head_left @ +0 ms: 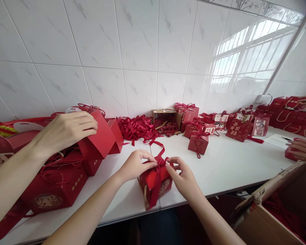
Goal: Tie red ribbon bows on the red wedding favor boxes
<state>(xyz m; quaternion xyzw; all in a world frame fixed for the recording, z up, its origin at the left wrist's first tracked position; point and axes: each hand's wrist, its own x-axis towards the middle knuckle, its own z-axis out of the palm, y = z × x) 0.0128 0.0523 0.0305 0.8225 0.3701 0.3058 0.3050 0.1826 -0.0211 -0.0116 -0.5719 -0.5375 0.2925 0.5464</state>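
Note:
A small red gift box (165,189) sits near the front edge of the white table, tilted a little, with a red ribbon (156,182) over its front and a bow at its top. My left hand (137,165) pinches the ribbon on the left side of the knot. On the other side, my right hand (182,175) has thumb and fingertips closed on the ribbon by the bow. One loose ribbon end curls up behind the box. A finished-looking small box with a bow (198,144) stands farther back to the right.
At left, a co-worker's hand (73,126) touches an open red box (99,136) above larger red boxes (58,187). Behind lie a ribbon heap (136,127) and a cardboard box (167,111). A big carton (272,217) stands lower right; another person's hand (304,149) is beyond it.

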